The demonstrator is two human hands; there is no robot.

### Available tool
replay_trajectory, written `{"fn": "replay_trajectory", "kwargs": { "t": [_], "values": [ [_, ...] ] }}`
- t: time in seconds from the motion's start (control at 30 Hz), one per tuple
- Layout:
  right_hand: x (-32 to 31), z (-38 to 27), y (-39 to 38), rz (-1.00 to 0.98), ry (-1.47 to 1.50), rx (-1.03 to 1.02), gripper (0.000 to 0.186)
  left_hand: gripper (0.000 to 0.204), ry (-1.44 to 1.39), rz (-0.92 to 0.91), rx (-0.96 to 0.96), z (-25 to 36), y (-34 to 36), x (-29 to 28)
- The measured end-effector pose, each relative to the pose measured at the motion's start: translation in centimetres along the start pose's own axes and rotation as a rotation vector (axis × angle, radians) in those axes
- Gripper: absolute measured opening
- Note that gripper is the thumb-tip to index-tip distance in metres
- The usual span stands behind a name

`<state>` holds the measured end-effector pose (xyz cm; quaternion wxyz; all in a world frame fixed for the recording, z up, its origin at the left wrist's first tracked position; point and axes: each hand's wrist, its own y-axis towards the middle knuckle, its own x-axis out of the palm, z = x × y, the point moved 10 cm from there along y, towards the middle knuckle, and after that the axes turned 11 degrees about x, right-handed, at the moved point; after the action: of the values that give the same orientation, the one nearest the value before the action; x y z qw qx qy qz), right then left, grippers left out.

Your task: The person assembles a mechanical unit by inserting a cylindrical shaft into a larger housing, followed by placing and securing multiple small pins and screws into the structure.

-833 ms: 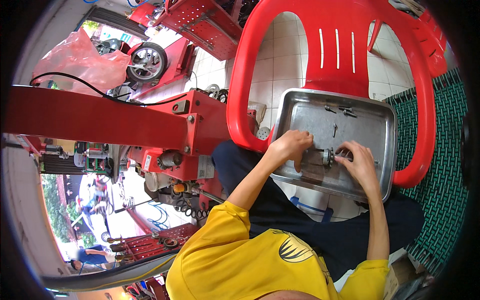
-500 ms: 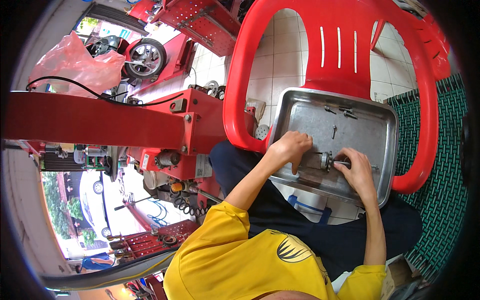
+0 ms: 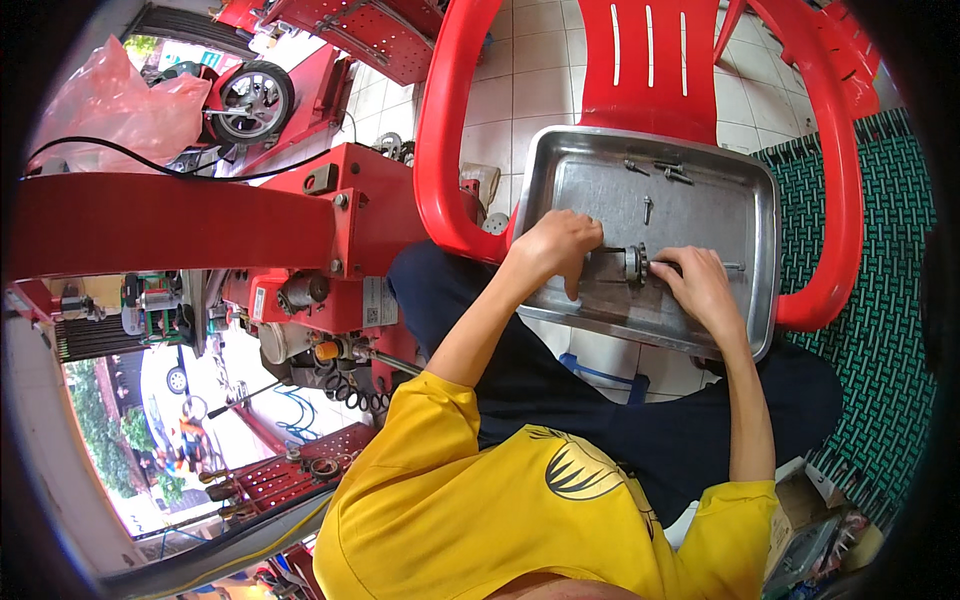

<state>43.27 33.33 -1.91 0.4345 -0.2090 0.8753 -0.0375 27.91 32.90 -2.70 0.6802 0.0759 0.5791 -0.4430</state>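
My left hand (image 3: 562, 246) has its fingers curled round the left end of a short metal shaft part with a toothed wheel (image 3: 636, 264). My right hand (image 3: 700, 282) is at the wheel's right side, thumb and fingertips pinched together there; what lies between them is mostly hidden. Just past its knuckles a thin metal piece (image 3: 733, 266) shows, and I cannot tell if it joins what the hand pinches. Both hands are over a rectangular metal tray (image 3: 600, 325). Farther back in it lie a single bolt (image 3: 648, 209) and several more bolts (image 3: 676, 172).
The tray sits on a red plastic chair (image 3: 440, 150), between its armrests. A green woven mat-like surface (image 3: 860, 210) is to the right. At left stand a red steel beam (image 3: 170, 225) and a motorcycle wheel (image 3: 255, 102). An open cardboard box (image 3: 800, 500) is at lower right.
The whole view has shifted, so tray and chair appear higher and farther left. My right hand has come closer to the toothed wheel. My left hand keeps its hold.
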Motion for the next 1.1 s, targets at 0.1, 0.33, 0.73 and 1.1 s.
{"fn": "replay_trajectory", "kwargs": {
  "t": [0.1,0.33,0.73,1.1],
  "values": [
    [0.8,0.9,0.7,-0.073,0.046,0.019,0.025,0.075,-0.012,0.050,0.048,0.1,-0.2,-0.3],
    [0.0,0.8,0.4,-0.053,0.088,0.014,0.024,0.076,-0.029,0.087,0.057,-0.3,-0.5,0.0],
    [-0.3,0.7,0.4,-0.011,0.101,0.050,0.024,0.069,-0.051,0.048,0.007,-0.2,-0.3,-0.6],
    [0.0,0.4,-0.6,0.228,0.047,-0.175,0.025,0.074,-0.117,-0.078,-0.055,-1.2,-0.4,-0.2]
  ]
}}
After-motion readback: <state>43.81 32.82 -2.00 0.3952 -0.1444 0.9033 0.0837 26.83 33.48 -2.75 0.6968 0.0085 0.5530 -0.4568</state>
